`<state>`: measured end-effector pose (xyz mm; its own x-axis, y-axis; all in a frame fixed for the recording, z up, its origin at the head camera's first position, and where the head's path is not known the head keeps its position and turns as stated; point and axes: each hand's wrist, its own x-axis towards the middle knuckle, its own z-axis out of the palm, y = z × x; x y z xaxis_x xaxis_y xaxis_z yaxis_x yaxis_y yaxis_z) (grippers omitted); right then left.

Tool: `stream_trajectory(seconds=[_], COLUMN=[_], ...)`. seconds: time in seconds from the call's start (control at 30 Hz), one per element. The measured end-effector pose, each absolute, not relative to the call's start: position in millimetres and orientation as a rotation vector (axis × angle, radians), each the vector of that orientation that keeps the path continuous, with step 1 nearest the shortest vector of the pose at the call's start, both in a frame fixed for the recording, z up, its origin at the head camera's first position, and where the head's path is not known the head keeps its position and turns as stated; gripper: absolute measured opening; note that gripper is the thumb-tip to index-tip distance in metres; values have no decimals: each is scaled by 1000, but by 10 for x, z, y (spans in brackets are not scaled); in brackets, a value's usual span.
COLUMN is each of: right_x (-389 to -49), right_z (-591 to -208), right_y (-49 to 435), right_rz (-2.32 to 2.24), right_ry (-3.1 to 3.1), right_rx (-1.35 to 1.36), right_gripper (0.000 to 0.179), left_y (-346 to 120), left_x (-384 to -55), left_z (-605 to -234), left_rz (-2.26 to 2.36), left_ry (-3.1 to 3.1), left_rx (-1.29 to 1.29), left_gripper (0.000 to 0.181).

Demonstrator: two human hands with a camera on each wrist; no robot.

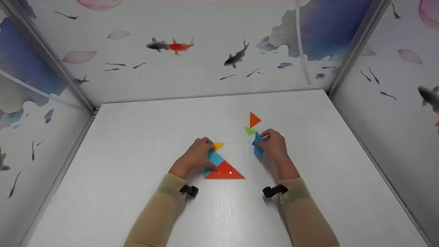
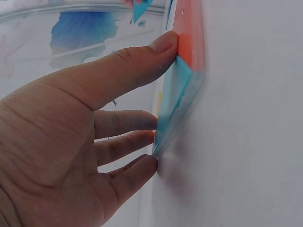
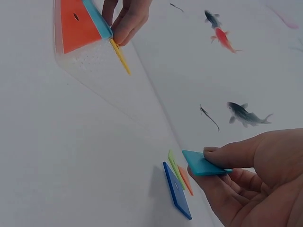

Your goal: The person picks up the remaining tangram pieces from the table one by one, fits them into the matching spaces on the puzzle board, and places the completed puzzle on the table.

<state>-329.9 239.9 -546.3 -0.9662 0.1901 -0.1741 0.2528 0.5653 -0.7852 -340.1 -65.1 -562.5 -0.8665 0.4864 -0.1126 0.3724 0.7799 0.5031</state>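
While two tan sleeves [image 1: 151, 209] reach in across a white table [image 1: 219, 219], a red triangle [image 1: 226, 171] lies nearest the person, at six o'clock in a clear tray [image 1: 244, 160]. Beside it, toward nine o'clock, sits a light-blue section [image 1: 215, 157], with the left hand [image 1: 195, 154] partly over it: its fingers extend rather than clench, thumb and fingertips touching the pieces and the tray's edge. A yellow triangle [image 1: 218, 146] shows at eleven o'clock, next to those fingertips.

At two o'clock from the tray's middle, outside its rim, the right hand [image 1: 274, 145] pinches a loose light-blue tile [image 1: 258, 151] between thumb and fingers, tilted above the table. The tile projects past the thumb tip, a free corner pointing away from the palm. Thin and apparently plastic, it should prove light, stiff and sturdy, though its smooth faces could slip; opposite faces near one edge look the best hold.

Just beyond the held tile lies a dark-blue piece [image 3: 180, 198]. Farther off, a green piece [image 1: 250, 131] rests at ten o'clock from the right hand, an orange triangle [image 1: 254, 120] at eleven. Toward twelve, printed fish [image 1: 235, 59] decorate the back wall [image 1: 205, 79].
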Motion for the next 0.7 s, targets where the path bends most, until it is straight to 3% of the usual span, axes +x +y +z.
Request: stream_trajectory(seconds=[0.7], right_x=[-3310], right_z=[-5509], right_y=[2215], right_rz=[-1459], right_ry=[2600], right_rx=[303], right_gripper=[33], left_y=[-661], left_x=[-3399], left_z=[-5636], left_rz=[732], left_ry=[2734], left_rx=[672], left_gripper=[69])
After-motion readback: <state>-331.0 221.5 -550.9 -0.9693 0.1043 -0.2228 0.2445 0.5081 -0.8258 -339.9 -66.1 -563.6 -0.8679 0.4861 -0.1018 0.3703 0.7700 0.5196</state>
